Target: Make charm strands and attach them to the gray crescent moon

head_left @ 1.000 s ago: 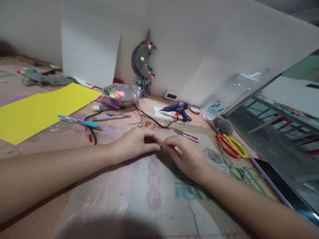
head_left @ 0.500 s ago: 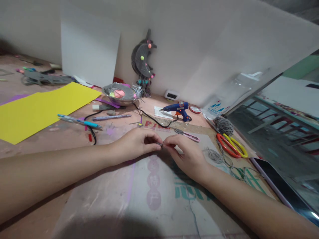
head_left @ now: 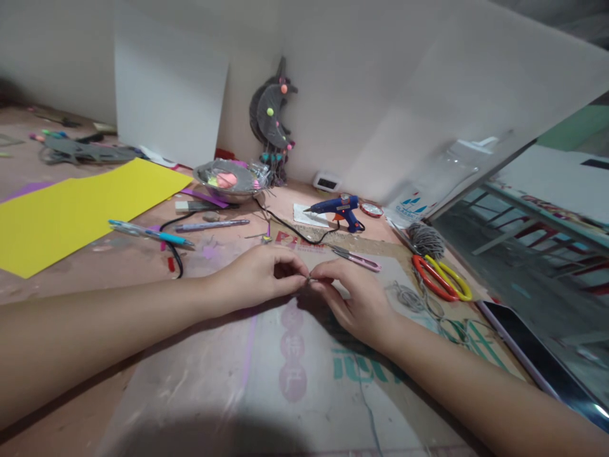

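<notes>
My left hand (head_left: 266,273) and my right hand (head_left: 356,295) meet over the middle of the work surface, fingertips almost touching. Both are closed in a pinch on a tiny dark grey bit (head_left: 309,278) between them, too small to name. Beneath them lies a printed cardboard sheet (head_left: 266,406) under a clear cover. Small pink-handled thread snips (head_left: 356,258) rest just beyond my right hand. Loose grey yarn (head_left: 410,297) lies in loops to the right of that hand, and a grey strand (head_left: 370,419) runs along the cardboard nearer to me.
Behind stand a blue glue gun (head_left: 335,206) with a black cord, a metal bowl (head_left: 238,193) and a grey moon ornament (head_left: 273,117). Yellow card (head_left: 85,209) and pens (head_left: 152,234) lie left. Right are scissors (head_left: 435,279), a yarn ball (head_left: 427,241) and a phone (head_left: 537,355).
My fingertips have shifted slightly around the tiny grey bit, with the right fingers a little more spread from the thumb. Everything on the table stays where it was.
</notes>
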Action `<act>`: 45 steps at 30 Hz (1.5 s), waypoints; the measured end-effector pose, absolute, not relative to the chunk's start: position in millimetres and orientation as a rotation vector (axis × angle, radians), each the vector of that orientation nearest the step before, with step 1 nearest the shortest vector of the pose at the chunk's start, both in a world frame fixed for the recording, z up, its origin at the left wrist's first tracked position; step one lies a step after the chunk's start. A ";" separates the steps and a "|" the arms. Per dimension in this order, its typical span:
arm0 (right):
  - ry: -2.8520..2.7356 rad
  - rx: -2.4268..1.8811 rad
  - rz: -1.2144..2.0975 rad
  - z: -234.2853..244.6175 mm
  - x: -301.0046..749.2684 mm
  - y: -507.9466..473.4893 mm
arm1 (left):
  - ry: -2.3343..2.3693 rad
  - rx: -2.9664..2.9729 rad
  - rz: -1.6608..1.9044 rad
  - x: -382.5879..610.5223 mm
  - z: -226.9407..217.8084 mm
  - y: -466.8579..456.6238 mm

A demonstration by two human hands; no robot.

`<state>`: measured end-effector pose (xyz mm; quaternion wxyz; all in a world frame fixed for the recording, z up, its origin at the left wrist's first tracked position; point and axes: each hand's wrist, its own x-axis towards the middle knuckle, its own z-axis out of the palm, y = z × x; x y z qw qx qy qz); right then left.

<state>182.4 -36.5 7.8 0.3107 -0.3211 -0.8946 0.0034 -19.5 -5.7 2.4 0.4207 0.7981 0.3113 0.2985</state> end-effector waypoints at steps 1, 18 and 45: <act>-2.359 -0.849 0.016 8.1 182.5 -37.0 | 0.790 2.002 0.748 -19.5 2.9 -5.8; -2.316 -0.942 0.098 5.0 183.2 -33.1 | 0.811 1.910 0.854 -20.5 5.4 -7.0; -2.026 -1.247 0.665 5.1 183.4 -22.1 | 0.892 1.808 0.842 -20.4 7.6 -6.6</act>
